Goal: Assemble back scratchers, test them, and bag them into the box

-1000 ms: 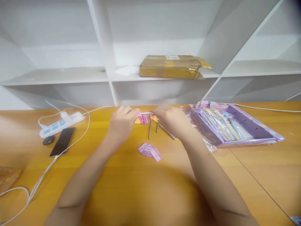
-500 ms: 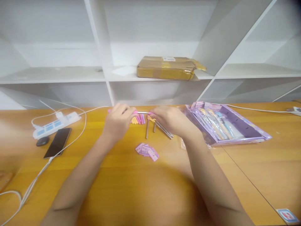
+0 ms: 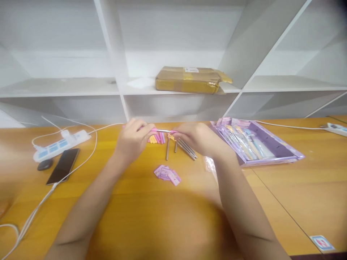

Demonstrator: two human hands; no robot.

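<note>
My left hand (image 3: 135, 139) is closed around the pink grip of a thin metal rod (image 3: 163, 130). The rod runs level across to my right hand (image 3: 193, 135), whose fingers pinch a pink piece at its other end. Just below the rod lie several pink, purple and yellow sleeves (image 3: 156, 138). A small yellow hand-shaped piece (image 3: 171, 137) sits near my right fingertips. Several bare silver rods (image 3: 187, 149) rest on the table under my right hand. Closer to me is a small fanned pile of purple printed cards (image 3: 167, 174).
At the right stands a purple box (image 3: 282, 144) with wrapped items, and crumpled clear plastic (image 3: 210, 164) beside it. On the left are a power strip (image 3: 62, 144), a black mouse (image 3: 45, 164), a phone (image 3: 63, 166) and white cables. A taped carton (image 3: 187, 79) sits on the shelf.
The view has shifted slightly, so everything appears a little further left. Both hands keep their grip on the rod, and its exposed metal part looks about as long as before.
</note>
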